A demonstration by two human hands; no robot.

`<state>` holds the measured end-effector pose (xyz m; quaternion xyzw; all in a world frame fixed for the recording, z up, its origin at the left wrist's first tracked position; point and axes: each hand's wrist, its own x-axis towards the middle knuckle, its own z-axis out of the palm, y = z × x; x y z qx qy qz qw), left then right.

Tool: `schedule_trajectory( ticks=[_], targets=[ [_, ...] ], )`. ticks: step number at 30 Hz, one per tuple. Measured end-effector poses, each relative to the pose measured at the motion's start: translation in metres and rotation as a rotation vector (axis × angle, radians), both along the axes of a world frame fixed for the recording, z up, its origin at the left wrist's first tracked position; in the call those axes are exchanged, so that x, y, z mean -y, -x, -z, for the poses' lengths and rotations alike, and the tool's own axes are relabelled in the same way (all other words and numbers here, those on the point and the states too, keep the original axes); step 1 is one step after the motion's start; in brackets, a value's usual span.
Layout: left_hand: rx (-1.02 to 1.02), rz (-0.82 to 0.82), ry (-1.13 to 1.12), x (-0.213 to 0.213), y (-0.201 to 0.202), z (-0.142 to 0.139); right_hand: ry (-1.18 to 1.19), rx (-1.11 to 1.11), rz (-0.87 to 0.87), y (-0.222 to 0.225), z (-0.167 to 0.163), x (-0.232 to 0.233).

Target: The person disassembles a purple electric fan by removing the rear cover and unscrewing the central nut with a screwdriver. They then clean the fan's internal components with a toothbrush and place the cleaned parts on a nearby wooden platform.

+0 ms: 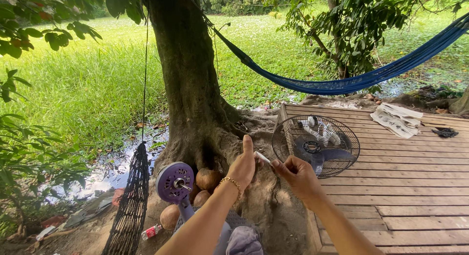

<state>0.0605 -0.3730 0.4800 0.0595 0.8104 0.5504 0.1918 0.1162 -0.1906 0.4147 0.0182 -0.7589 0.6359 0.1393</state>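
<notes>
I'm pinching a small white stick [263,158] between both hands, left hand [243,168] thumb-up, right hand [298,176] curled on its near end; it's slanting up-left. Beyond, fan motor [175,182] left, fan cage [315,145] right.

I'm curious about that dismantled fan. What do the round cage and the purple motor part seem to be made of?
The cage looks like dark metal wire: thin spokes joined by rings. The purple motor part looks like smooth moulded plastic with a shiny metal shaft at its centre. The small white piece between the hands is too small to tell.
</notes>
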Motion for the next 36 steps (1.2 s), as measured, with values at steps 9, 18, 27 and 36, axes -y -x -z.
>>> schedule_trajectory(
  ticks=[9, 18, 27, 36],
  targets=[
    [0.361, -0.135, -0.515, 0.005, -0.018, -0.032, 0.231, -0.008, 0.051, 0.005, 0.006, 0.003],
    [0.334, -0.126, -0.567, 0.005, -0.027, -0.039, 0.121, 0.018, 0.134, 0.003, 0.011, 0.010],
    [0.314, -0.102, -0.543, 0.005, -0.017, -0.035, 0.206, -0.026, 0.113, 0.004, 0.016, 0.007],
    [0.279, -0.150, -0.475, 0.005, -0.011, -0.030, 0.202, -0.015, 0.015, -0.003, 0.040, 0.002]
  ],
)
